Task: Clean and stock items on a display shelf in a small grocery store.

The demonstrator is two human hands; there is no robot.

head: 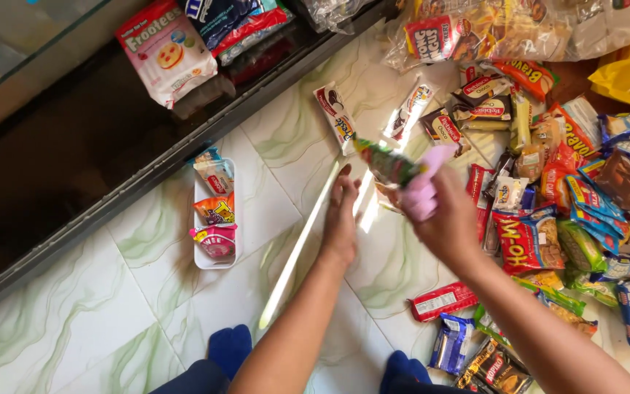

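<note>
Nearest the camera, two feet in blue socks (pixel 229 349) were seen on the green-veined marble floor (pixel 111 321), w/ both forearms stretched fwd between them. The left hand (pixel 340 219) was held flat and open, fingers extended down toward the floor, nothing gripped. The right hand (pixel 442 215) was closed round a pink cloth (pixel 426 186) and, w/ it, a green snack packet (pixel 388 164) lifted clear of the floor, tilted up-left; the motion blur meant the exact finger grip couldn't be told.

Left of the hands, a white plastic tray (pixel 200 255) was already filled w/ approx. three small packets, laid in a row. Judged from this, the sorting was only just begun: one tray loaded, one packet in hand.

To the right, a big loose heap of snack packets (pixel 570 190) was left spread over the floor, unsorted. A red packet (pixel 442 300) and a blue biscuit packet (pixel 452 343) were lying near the right forearm.

Farther off, a dark low shelf (pixel 74 160) under a glass top was seen, w/ a white-and-pink biscuit pack (pixel 165 47) and others resting on it.
</note>
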